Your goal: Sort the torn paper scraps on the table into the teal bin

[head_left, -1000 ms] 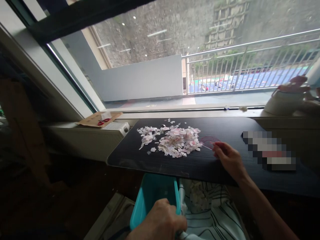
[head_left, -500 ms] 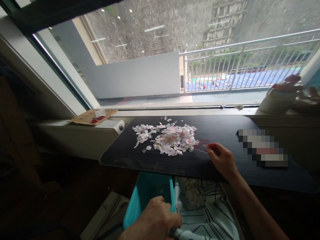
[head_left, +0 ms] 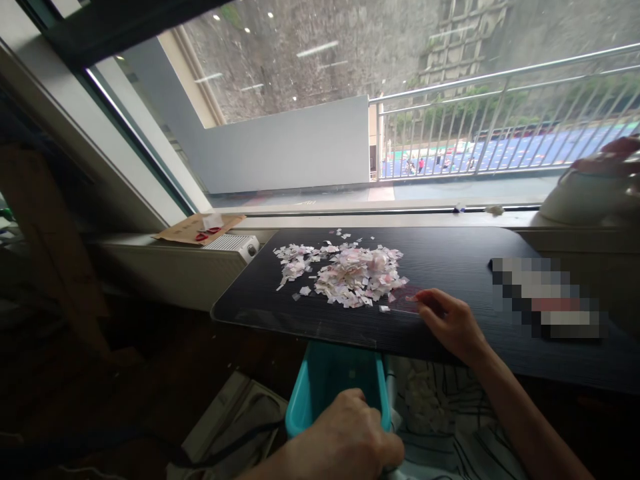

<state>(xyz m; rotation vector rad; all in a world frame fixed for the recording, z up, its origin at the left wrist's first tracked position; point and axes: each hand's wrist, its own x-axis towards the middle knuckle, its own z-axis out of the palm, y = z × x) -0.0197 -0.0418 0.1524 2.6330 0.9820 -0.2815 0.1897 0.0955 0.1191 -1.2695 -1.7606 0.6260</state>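
Many paper scraps [head_left: 350, 280] lay heaped on the black worktop [head_left: 450, 257]. Right hand [head_left: 450, 323]: fingers pinched a thin see-through reddish piece [head_left: 407, 298] just right of the heap. Left hand [head_left: 350, 430]: fingers curled over the near rim of the teal bin [head_left: 300, 407], below the worktop's front edge. Printed marks on the brown sheet [head_left: 183, 230], left, were too small to read; the item at right [head_left: 550, 303] was pixelated, text unreadable.
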